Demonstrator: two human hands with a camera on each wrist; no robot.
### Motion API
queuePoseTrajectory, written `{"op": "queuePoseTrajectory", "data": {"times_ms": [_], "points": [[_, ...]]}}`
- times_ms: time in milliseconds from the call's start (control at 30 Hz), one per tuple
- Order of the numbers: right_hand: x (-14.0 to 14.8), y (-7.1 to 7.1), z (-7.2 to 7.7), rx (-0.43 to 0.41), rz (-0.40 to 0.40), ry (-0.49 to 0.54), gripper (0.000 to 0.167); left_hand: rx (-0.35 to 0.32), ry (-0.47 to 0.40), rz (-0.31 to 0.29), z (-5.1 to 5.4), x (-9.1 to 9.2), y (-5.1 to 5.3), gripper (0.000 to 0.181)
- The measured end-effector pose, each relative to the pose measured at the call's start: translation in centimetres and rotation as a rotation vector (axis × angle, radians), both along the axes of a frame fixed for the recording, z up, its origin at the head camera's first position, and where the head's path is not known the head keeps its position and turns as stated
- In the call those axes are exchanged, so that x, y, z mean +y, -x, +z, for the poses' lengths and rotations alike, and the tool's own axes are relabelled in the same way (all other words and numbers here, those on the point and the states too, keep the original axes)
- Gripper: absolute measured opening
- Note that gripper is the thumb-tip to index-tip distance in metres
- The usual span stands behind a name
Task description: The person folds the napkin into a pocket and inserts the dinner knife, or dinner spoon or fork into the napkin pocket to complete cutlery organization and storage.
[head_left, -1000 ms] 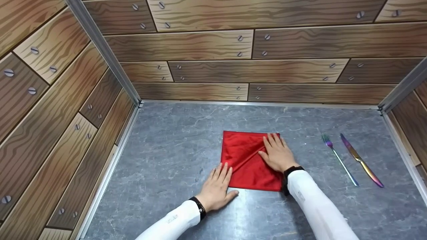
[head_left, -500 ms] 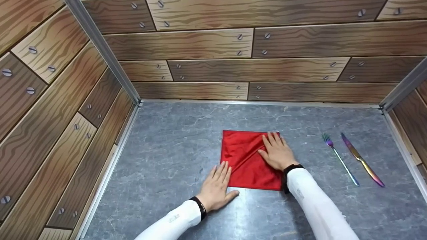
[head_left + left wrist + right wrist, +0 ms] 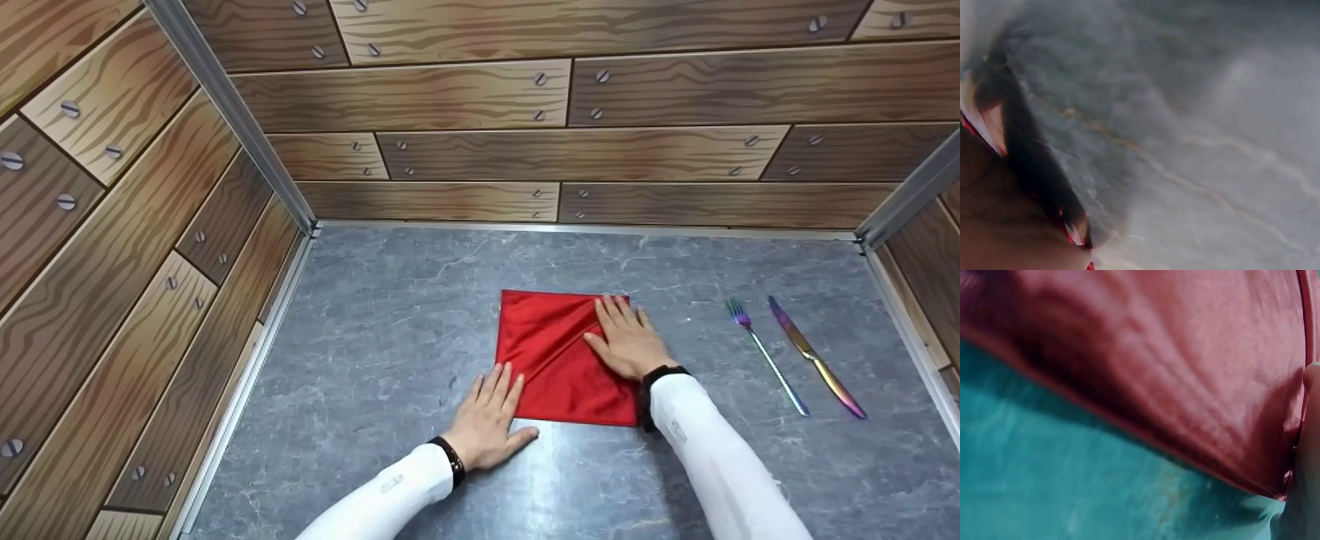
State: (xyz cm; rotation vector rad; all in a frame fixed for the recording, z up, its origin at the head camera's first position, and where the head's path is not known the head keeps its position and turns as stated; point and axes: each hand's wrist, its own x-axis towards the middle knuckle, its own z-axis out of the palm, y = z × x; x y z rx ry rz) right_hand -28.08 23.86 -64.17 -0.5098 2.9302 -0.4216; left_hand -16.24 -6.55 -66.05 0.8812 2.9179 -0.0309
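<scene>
A red satin napkin [image 3: 562, 390], folded into a square, lies flat on the grey marbled table with a diagonal crease running across it. My left hand [image 3: 484, 426] rests with straight fingers at its near left corner, fingertips on the cloth and thumb on the tabletop. On the far right part my right hand [image 3: 630, 341] lies flat, fingers straight over the upper right corner. In the right wrist view the napkin [image 3: 1213, 371] shows its hemmed edge close up. The left wrist view mostly holds blurred tabletop, with part of the hand [image 3: 1005, 214] at lower left.
To the right lie an iridescent fork [image 3: 766, 356] and a matching table knife [image 3: 816, 358], side by side at a slant. Wood-patterned walls [image 3: 465, 157] with metal edging enclose the table at the back, left and right.
My right hand has shifted very slightly to the right on the napkin. The left hand stays in place. The head view has tilted a little.
</scene>
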Motion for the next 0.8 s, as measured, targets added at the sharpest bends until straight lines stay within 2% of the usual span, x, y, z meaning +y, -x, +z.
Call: {"op": "queuePoseTrajectory", "data": {"times_ms": [100,233,367,500,567,667,800], "points": [[-0.4,-0.2,0.4,0.026,0.015,-0.014,0.072,-0.031,0.007,0.012,0.3,0.0,0.1,0.092],[-1.4,-1.1,0.4,0.108,0.101,-0.047,0.069,-0.052,0.021,0.020,0.6,0.2,0.1,0.091],[-3.2,-3.1,0.6,0.148,0.249,-0.066,0.066,-0.067,0.030,0.022,0.7,0.3,0.1,0.091],[-4.6,-5.2,0.5,0.140,0.414,-0.064,0.066,-0.071,0.041,0.019,0.8,0.4,0.1,0.092],[-5.0,-5.9,0.4,0.143,0.463,-0.068,0.065,-0.066,0.053,0.019,0.8,0.4,0.1,0.092],[-5.0,-6.3,0.1,0.166,0.478,-0.074,0.065,-0.066,0.057,0.021,0.7,0.3,0.2,0.092],[-4.3,-5.8,-0.2,0.175,0.429,-0.073,0.066,-0.076,0.031,0.019,0.5,0.2,0.2,0.092]]}}
